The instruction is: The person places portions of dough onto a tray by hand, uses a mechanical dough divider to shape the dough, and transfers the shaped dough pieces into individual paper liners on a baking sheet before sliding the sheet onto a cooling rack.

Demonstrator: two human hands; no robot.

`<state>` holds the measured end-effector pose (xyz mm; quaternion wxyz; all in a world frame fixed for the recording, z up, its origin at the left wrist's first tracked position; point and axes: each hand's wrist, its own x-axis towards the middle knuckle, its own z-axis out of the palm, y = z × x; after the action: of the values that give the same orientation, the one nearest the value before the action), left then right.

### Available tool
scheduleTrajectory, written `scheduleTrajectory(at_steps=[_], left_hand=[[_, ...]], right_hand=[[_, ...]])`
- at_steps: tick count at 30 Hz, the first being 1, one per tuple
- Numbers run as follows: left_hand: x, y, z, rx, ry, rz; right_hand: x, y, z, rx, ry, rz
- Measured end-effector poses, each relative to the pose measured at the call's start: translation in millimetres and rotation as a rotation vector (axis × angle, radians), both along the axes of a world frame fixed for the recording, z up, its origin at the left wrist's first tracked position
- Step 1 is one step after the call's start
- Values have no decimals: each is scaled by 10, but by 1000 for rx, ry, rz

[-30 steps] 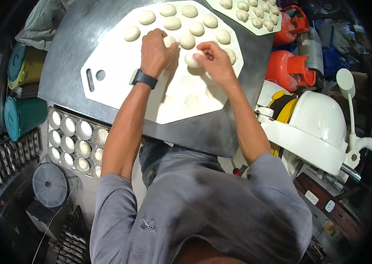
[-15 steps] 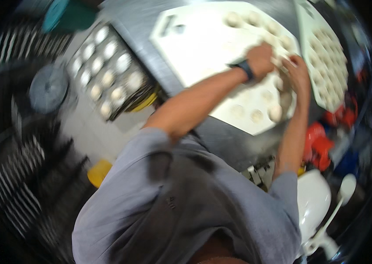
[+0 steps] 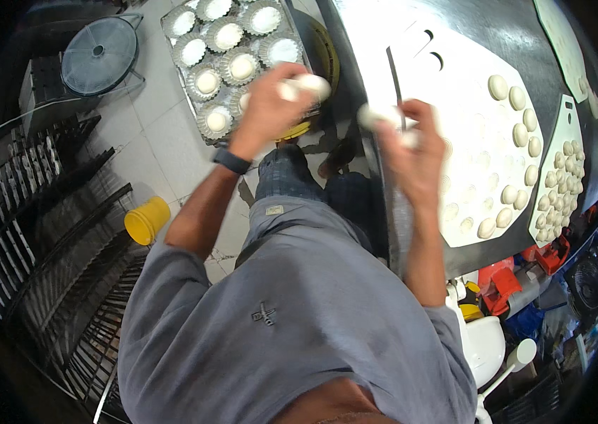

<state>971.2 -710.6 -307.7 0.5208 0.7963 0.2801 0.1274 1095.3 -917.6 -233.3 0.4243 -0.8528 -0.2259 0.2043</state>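
My left hand [image 3: 274, 109], with a dark watch on its wrist, is closed around pale dough balls [image 3: 312, 86] over the near right part of a tray of fluted tins [image 3: 283, 51]. Some of those tins hold a dough ball [image 3: 206, 83]; others show only a white, floury inside. More dough balls [image 3: 378, 115] are in the grip of my right hand [image 3: 415, 152], above the left edge of a large white board [image 3: 479, 78]. Both handfuls are blurred by motion. Rows of dough balls [image 3: 517, 97] sit along the board's right side, near round marks.
The board lies on a metal table [image 3: 345, 53]. Farther right, another white board [image 3: 566, 116] carries many small dough balls. On the left stand a round grey-topped stool [image 3: 99, 51], dark slatted racks [image 3: 13, 205] and a yellow bucket [image 3: 147, 220]. Red items [image 3: 500, 283] are beyond the table's near end.
My view has turned left. Both hands have left the balls on the board's right side and moved left, carrying dough balls, the left hand reaching over the tray of tins.
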Motion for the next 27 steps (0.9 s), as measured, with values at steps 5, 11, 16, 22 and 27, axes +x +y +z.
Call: scheduleTrajectory(at_steps=[5,11,16,22,27], left_hand=[[-572,1304,-421,192,190,334],[-214,2207,-965,317,151,245],[-11,2479,-1431,470,390,16],[62,2406,-1294,461,104,-64],[459,2384,-1238,310,68,-241]], right_hand=[[-357,1112,-1261,-127,-157,370],[-415,1421,-1925,-278,-315,466],[-340,1599,-1545,-207,-36,291],[-16,2137,-1764,-61,-169,317],[-52,2360,-2017,-343,-668,455]])
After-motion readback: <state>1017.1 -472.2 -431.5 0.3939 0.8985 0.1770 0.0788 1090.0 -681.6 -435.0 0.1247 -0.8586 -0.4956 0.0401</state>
